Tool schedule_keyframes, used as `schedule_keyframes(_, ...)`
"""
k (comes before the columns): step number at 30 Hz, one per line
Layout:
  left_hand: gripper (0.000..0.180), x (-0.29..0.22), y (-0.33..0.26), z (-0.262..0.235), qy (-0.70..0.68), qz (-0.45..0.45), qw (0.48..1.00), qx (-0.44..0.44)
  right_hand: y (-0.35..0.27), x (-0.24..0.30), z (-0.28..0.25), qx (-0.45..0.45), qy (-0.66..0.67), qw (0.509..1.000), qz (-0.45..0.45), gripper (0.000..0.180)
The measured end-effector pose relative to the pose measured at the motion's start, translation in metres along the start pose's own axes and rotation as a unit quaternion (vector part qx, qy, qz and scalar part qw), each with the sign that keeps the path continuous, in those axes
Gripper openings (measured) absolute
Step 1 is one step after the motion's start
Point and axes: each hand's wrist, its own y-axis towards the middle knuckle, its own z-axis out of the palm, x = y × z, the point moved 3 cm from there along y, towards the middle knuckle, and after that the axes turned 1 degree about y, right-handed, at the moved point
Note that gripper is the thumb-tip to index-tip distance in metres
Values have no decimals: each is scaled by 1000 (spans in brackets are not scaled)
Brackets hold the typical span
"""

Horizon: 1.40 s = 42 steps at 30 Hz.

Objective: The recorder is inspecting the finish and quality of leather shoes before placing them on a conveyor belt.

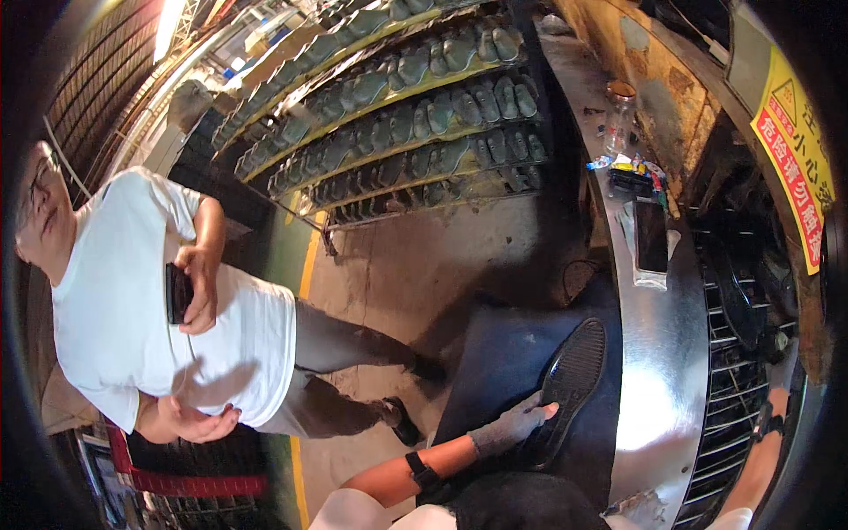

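Pinching the middle of a black ribbed shoe sole (579, 367), our grey-gloved left hand (512, 427) holds it over dark blue cloth (481, 353). Right of that, past a shiny metal counter (658, 349), our right hand (783, 358) is near a dark wire rack (726, 399); we cannot tell its grip. Beyond the left hand stand yellow-edged shelves (477, 72) of grey shoe-shaped pieces (442, 113).

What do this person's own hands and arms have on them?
The left hand wears a grey glove, with one bare fingertip, and a black wristband. The right arm has a black band too; its hand is too dim to judge. Pale sleeves show below.
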Motion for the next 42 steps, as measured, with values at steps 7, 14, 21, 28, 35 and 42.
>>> schedule_keyframes(7,60,-41,-26,-26,202,256,935,-138,-240,-16,43,-21,-266,959,-99,69)
schedule_keyframes(14,68,-94,-7,21,1,323,946,32,-446,-107,219,233,-189,935,191,58)
schedule_keyframes(21,80,-141,-41,27,-122,337,932,58,-526,-145,392,459,-176,855,162,81)
schedule_keyframes(28,92,-132,3,-3,-93,386,913,96,-536,-159,406,359,-47,857,367,62)
schedule_keyframes(35,56,-127,40,-16,499,514,654,-243,-511,-132,387,254,-70,919,294,55)
schedule_keyframes(42,60,-161,3,-38,-112,316,936,109,-507,-161,404,331,-29,880,338,107)
